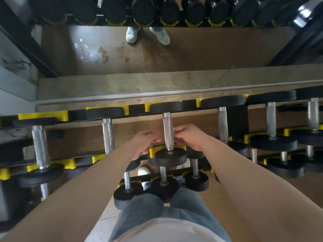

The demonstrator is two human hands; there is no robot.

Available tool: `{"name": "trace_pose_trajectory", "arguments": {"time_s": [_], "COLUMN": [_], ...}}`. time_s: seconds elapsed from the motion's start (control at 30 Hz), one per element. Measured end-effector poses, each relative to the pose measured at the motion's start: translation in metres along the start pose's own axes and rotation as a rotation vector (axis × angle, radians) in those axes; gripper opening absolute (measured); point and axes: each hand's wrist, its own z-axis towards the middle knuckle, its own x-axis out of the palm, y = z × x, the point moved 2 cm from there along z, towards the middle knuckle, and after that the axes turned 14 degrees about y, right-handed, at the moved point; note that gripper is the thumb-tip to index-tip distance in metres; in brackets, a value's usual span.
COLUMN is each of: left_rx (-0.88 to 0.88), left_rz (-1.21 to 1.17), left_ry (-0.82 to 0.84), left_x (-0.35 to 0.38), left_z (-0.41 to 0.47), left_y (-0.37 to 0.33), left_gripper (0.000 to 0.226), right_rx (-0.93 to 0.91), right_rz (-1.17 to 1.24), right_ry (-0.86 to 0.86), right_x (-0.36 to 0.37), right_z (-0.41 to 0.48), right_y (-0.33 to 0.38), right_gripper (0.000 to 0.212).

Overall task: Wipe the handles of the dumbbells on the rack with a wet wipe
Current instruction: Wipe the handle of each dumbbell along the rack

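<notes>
A dumbbell with a knurled steel handle [168, 131] and black round heads rests in yellow cradles on the rack's top tier [139, 109], straight ahead. My left hand [146, 143] sits just left of that handle, fingers curled. My right hand [189, 137] is just right of it, fingertips pinched on a small white scrap, seemingly the wet wipe [174, 130], which touches the handle's side. Motion blur hides whether the left hand also grips the wipe.
More dumbbells line the top tier left [108, 133] and right [222, 126], with smaller ones on lower tiers [163, 179]. A mirror behind the rack reflects shoes [160, 34] and dumbbell heads. My jeans and white shirt fill the bottom.
</notes>
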Motion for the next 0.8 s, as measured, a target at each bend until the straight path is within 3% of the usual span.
{"name": "trace_pose_trajectory", "arguments": {"time_s": [0.07,0.13,0.27,0.37,0.43,0.53,0.6,0.67,0.77,0.8], "left_rx": [-0.011,-0.018,-0.022,-0.021,-0.017,-0.017,-0.021,-0.018,-0.016,-0.013], "left_rz": [0.007,0.031,0.049,0.072,0.074,0.067,0.060,0.052,0.059,0.059], "left_ry": [0.007,0.024,0.026,0.014,0.001,0.001,0.008,0.016,0.005,-0.001], "left_x": [0.002,0.006,0.006,0.006,0.006,0.007,0.009,0.011,0.011,0.010], "left_z": [-0.001,-0.003,-0.003,-0.003,-0.003,-0.002,-0.001,-0.002,-0.003,-0.003], "left_y": [-0.001,-0.003,-0.004,-0.007,-0.009,-0.007,-0.006,-0.005,-0.007,-0.008], "left_gripper": [0.025,0.024,0.023,0.021,0.022,0.018,0.017,0.018,0.017,0.017], "right_rx": [0.106,0.124,-0.065,-0.127,-0.057,0.169,0.220,0.152,-0.084,-0.145], "right_rz": [-0.226,-0.246,0.274,0.383,0.232,-0.252,-0.393,-0.230,0.381,0.462], "right_ry": [0.034,0.020,-0.087,-0.125,-0.059,0.055,0.075,0.010,-0.132,-0.180], "right_x": [0.000,0.000,0.002,0.001,0.000,-0.003,-0.002,0.000,0.003,0.003], "right_z": [-0.002,0.001,0.020,0.032,0.025,0.010,0.006,0.007,0.012,0.014], "right_y": [-0.007,-0.006,0.016,0.024,0.019,0.004,0.002,0.008,0.025,0.029], "right_gripper": [0.022,0.019,0.024,0.031,0.030,0.022,0.019,0.021,0.022,0.022]}}
